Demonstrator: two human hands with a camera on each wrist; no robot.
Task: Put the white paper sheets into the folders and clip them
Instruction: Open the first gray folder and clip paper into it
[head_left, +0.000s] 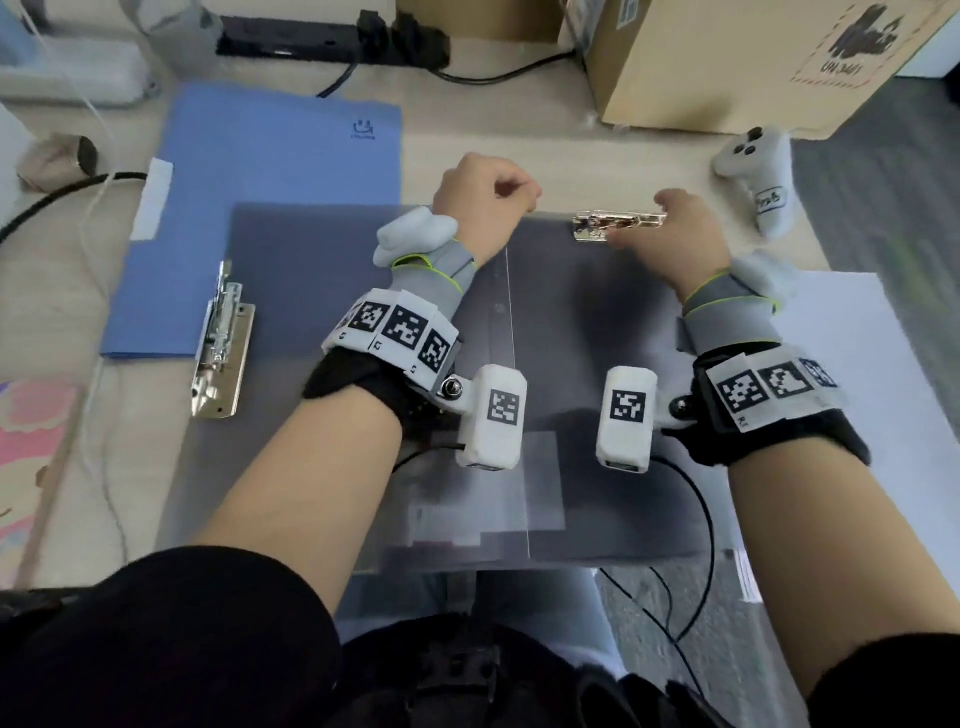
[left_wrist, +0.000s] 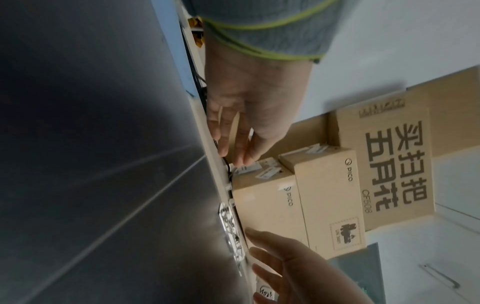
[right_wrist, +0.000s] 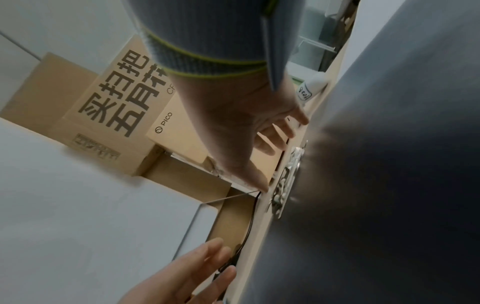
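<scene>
A grey translucent folder (head_left: 322, 270) lies open on the table in front of me. Its metal clip (head_left: 618, 226) sits at the far edge of the right half. My right hand (head_left: 675, 223) is at the clip, fingers extended and spread, thumb beside the metal (right_wrist: 285, 179). My left hand (head_left: 488, 197) reaches over the folder's far edge left of the clip, fingers fairly straight and close together (left_wrist: 233, 139), holding nothing. White paper sheets (head_left: 857, 364) lie on the table to the right, under my right forearm. A blue folder (head_left: 270, 156) with its own clip (head_left: 221, 343) lies at the left.
Cardboard boxes (head_left: 727, 62) stand at the back right. A white controller (head_left: 758, 176) lies beside them. At the back sits a black power strip (head_left: 332, 36), its cables running left. Pink printed paper (head_left: 31, 431) lies at the left edge.
</scene>
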